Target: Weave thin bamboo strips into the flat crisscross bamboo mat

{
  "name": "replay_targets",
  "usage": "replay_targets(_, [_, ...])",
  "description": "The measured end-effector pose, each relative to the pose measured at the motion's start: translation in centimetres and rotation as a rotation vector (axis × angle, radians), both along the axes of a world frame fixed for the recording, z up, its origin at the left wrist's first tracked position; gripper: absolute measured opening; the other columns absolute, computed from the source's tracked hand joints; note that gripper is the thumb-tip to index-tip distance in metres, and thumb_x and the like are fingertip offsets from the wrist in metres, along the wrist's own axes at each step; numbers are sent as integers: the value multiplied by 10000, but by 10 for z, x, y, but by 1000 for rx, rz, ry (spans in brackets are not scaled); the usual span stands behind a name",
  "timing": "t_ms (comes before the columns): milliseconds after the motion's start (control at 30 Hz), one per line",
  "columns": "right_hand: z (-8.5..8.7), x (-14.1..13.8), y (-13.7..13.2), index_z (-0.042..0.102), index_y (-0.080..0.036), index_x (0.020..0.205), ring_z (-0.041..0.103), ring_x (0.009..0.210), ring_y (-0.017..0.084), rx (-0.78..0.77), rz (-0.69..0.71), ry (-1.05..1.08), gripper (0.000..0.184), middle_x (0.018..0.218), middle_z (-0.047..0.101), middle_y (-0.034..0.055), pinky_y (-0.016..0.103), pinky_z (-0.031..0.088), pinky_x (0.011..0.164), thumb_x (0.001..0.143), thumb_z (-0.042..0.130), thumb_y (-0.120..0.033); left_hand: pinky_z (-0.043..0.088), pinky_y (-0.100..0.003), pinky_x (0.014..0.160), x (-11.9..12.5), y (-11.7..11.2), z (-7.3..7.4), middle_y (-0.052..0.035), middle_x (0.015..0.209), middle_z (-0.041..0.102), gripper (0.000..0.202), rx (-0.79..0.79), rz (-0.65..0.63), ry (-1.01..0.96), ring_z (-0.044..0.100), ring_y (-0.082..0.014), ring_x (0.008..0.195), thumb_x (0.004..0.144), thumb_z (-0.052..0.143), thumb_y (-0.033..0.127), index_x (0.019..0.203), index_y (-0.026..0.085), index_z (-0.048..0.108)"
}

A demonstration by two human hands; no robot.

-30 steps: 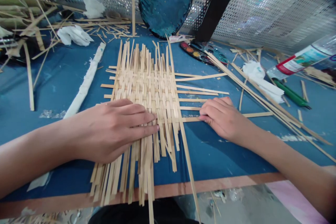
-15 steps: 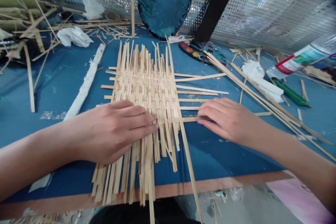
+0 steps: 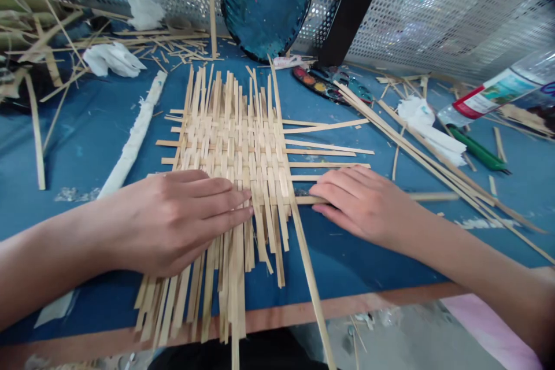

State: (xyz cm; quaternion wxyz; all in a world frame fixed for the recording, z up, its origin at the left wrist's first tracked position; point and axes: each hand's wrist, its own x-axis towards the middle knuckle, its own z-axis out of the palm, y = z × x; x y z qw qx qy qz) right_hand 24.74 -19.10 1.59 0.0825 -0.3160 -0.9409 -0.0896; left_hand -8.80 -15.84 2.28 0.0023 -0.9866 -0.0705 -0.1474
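A woven mat of pale bamboo strips (image 3: pixel 236 144) lies on the blue table, with loose ends sticking out all round. My left hand (image 3: pixel 182 217) rests flat across its lower left part, fingers stretched out together and fingertips on the weave. To the right of the mat, my right hand (image 3: pixel 359 202) is closed with thumb and fingers on a crosswise bamboo strip (image 3: pixel 433 196). That strip enters the weave near its lower edge and also shows beyond the hand. A long upright strip (image 3: pixel 309 266) runs down the mat's right side past the table edge.
Loose bamboo strips (image 3: pixel 416 147) lie slanting at the right, near a green-handled tool (image 3: pixel 479 150) and a plastic bottle (image 3: pixel 498 92). Behind the mat stand a blue heart-shaped piece (image 3: pixel 266 17) and a black phone (image 3: pixel 349 17). A paint palette (image 3: pixel 318 84) and crumpled tissue (image 3: pixel 113 59) lie nearby.
My right hand sits slightly closer to the mat's edge, and more of the strip shows behind it. My left hand stays on the weave; the whole view has shifted a little.
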Motion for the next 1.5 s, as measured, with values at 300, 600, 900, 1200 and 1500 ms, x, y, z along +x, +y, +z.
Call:
replay_targets(300, [-3,-13,11,623,-139,864,600,797,202,-89,37,74,307,852,646,69,320,384,736,1081,485,-307,609,-377,942,1,-1,1,-106,1298,750,439,-26,3,10,710,-248,1172,968,430,102,1293,181,713])
replay_targets(600, [-9,-16,10,602,-147,860,607,793,199,-16,-19,43,311,844,645,56,326,318,737,1082,496,-337,612,-382,952,-1,1,-1,-102,1315,742,445,-15,-17,-17,701,-259,1198,948,443,93,1292,168,714])
replay_targets(900, [-4,-20,7,599,-164,858,566,764,185,27,-15,-10,319,838,650,42,333,291,772,1103,422,-263,605,-410,925,0,2,-2,-119,1347,723,418,31,-19,14,698,-273,1197,981,429,122,1305,111,693])
replay_targets(1200, [-4,-18,9,577,-180,903,593,861,182,-208,-40,59,363,916,657,36,330,283,810,1110,407,-425,558,-413,1030,-5,1,-3,-107,1427,673,480,-53,19,72,639,-270,1285,956,453,117,1388,172,653])
replay_targets(1500, [2,-15,8,553,-193,895,580,836,180,-356,-98,69,294,910,656,29,340,292,825,1105,441,-366,557,-404,1007,-1,2,-4,-89,1340,724,457,-152,39,11,686,-267,1178,948,534,149,1375,238,667])
